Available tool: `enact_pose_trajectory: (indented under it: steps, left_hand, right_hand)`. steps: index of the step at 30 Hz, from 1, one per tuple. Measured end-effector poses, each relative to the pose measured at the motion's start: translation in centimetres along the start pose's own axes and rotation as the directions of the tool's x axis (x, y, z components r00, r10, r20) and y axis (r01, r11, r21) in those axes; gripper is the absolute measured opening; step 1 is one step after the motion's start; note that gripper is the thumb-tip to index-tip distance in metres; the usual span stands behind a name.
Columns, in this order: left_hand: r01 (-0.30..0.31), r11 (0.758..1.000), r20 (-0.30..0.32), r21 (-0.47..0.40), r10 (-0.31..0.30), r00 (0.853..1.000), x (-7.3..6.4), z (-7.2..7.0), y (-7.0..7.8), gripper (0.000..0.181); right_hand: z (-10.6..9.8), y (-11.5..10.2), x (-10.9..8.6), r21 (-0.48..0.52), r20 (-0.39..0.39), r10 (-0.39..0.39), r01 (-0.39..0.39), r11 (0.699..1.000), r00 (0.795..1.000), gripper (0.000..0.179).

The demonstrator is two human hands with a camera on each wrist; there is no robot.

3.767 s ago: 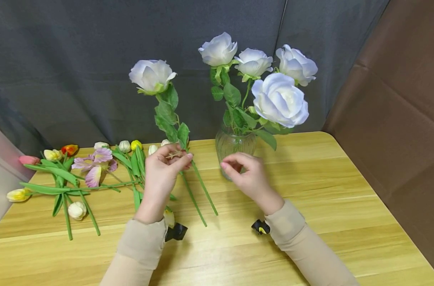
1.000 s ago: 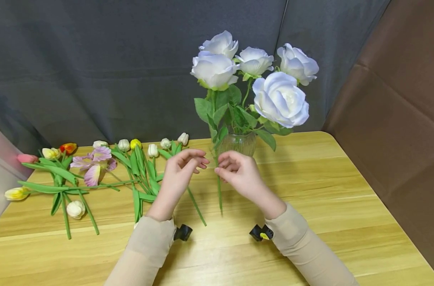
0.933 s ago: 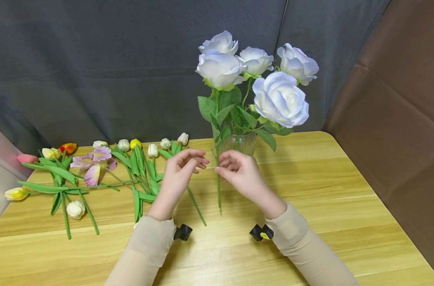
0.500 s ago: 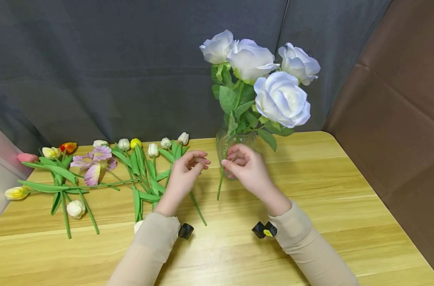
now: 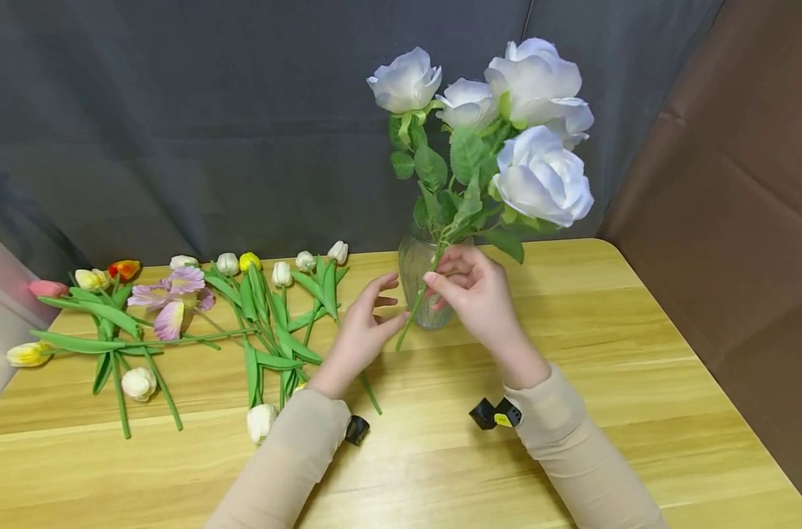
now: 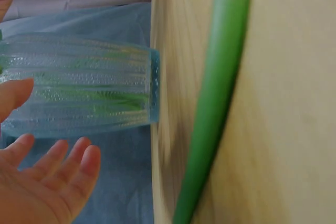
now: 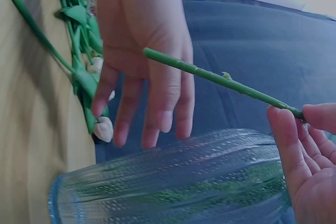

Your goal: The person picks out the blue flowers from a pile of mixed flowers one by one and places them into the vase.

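Observation:
Thumb and fingers of my right hand (image 5: 477,290) pinch the green stem (image 7: 231,83) of a white rose in front of the vase. Its bloom (image 5: 533,81) leans to the right among the other blooms, and the stem's cut end points down to the left, outside the glass. Behind it stands a ribbed clear glass vase (image 5: 410,264) that holds several white roses (image 5: 404,79). My left hand (image 5: 361,330) is spread to the left of the vase, fingers loose and holding nothing. In the right wrist view, the left hand (image 7: 142,40) overlaps the stem's end.
Several artificial tulips (image 5: 262,323) lie across the left of the wooden table (image 5: 441,455), with a purple flower (image 5: 176,294) among them. One tulip's green stem (image 6: 215,98) reaches out near my left wrist. A dark curtain (image 5: 242,132) hangs behind the table.
The rose passed from my left hand to my right. Its bloom has swung right across the vase, and its stem now tilts. My left hand has moved right, its fingers spreading.

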State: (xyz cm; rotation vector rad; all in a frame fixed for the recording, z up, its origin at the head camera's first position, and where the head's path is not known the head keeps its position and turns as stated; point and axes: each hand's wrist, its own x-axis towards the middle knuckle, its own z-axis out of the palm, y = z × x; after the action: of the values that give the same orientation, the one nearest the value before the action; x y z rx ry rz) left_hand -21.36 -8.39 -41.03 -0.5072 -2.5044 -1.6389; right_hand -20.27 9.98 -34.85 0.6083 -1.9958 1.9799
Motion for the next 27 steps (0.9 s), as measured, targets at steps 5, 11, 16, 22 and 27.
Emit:
enact_pose_trajectory:
  steps: [5, 11, 16, 22, 27]
  left_hand:
    - [-0.007, 1.0, -0.02, -0.007, 0.007, 1.0, 0.4, 0.5, 0.1, 0.07]
    - [0.002, 1.0, -0.033, -0.001, -0.002, 0.999, 0.7, 0.8, 0.0, 0.077]
    - [0.0, 1.0, -0.031, 0.006, 0.0, 1.0, 0.8, 0.9, 0.0, 0.077]
    - [0.007, 1.0, -0.021, 0.008, -0.006, 1.0, 0.7, 1.0, 0.2, 0.076]
    - [0.018, 1.0, -0.013, 0.006, -0.018, 1.0, 0.6, 1.0, 0.3, 0.076]
  right_hand:
    - [-0.5, -0.3, 0.6, 0.086, -0.054, -0.044, 0.049, 0.995, 0.998, 0.013]
    - [-0.8, -0.7, 1.0, 0.15, -0.101, -0.066, 0.08, 0.985, 0.993, 0.01]
    - [-1.2, -0.9, 1.3, 0.143, -0.136, -0.109, 0.128, 0.981, 0.985, 0.009]
    - [-1.8, -1.1, 1.7, 0.172, -0.174, -0.13, 0.16, 0.972, 0.976, 0.014]
    - [-2.3, -1.1, 2.4, 0.189, -0.207, -0.163, 0.203, 0.961, 0.965, 0.018]
